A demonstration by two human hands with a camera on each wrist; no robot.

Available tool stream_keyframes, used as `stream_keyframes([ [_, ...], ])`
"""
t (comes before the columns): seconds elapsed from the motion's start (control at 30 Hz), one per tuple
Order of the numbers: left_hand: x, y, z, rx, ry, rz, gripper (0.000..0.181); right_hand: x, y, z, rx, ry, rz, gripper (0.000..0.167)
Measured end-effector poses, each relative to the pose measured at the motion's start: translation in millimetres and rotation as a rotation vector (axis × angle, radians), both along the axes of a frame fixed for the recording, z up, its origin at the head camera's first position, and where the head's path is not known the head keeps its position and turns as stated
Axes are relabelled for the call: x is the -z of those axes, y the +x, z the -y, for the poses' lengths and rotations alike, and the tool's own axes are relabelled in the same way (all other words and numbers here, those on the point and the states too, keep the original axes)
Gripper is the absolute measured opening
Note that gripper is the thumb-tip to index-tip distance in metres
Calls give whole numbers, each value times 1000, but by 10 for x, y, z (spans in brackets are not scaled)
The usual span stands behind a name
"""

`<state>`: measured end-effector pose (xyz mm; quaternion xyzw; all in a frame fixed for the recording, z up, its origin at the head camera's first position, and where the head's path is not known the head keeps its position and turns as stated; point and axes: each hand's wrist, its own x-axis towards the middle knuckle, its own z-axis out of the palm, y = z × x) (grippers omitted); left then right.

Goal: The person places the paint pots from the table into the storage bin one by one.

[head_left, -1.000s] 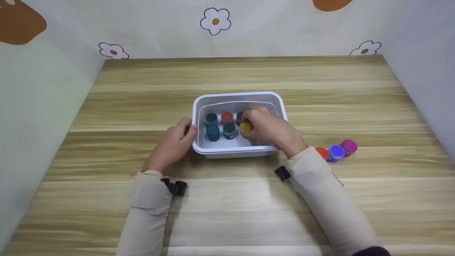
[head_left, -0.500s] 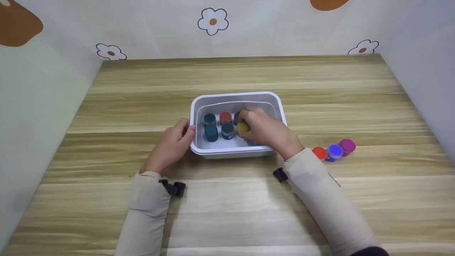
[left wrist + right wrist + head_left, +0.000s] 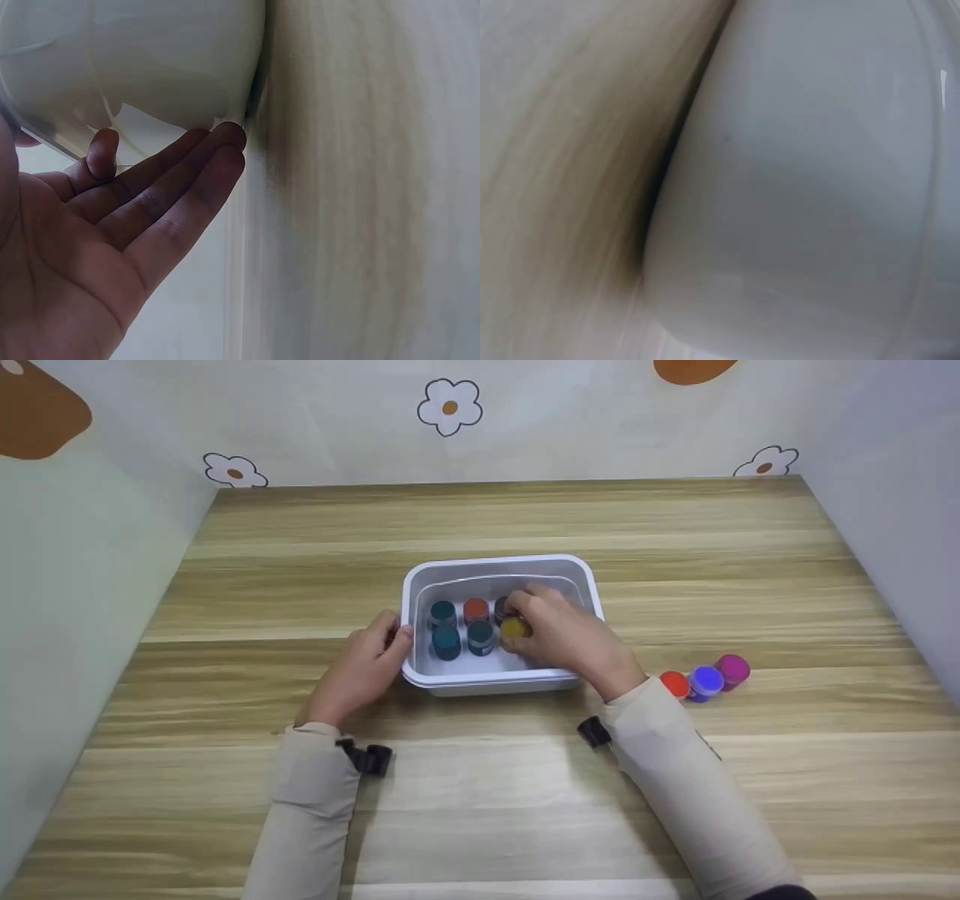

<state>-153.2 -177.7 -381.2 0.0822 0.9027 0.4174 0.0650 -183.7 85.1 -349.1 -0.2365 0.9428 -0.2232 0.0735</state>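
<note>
The left hand (image 3: 360, 667) grips the white tub (image 3: 495, 680) at its left rim, thumb at the edge, other fingers along the outside wall. Down inside, the right hand (image 3: 566, 634) pinches a yellow-topped jar (image 3: 513, 628) with curled fingers. A dark green jar (image 3: 481, 637) beside it carries a pale mark I can't read. I count six jars in the tub, three on the table (image 3: 480, 780): red (image 3: 674, 685), blue (image 3: 706, 682), purple (image 3: 733, 670).
</note>
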Motion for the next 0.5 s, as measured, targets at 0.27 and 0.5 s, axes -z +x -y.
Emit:
stream_keyframes([
  [0.27, -7, 6, -9, -7, 9, 14, 28, -108, 63, -119, -25, -74, -50, 29],
  [0.5, 0, -5, 3, -7, 14, 22, 30, -244, 116, -404, -20, -139, -178, 28],
])
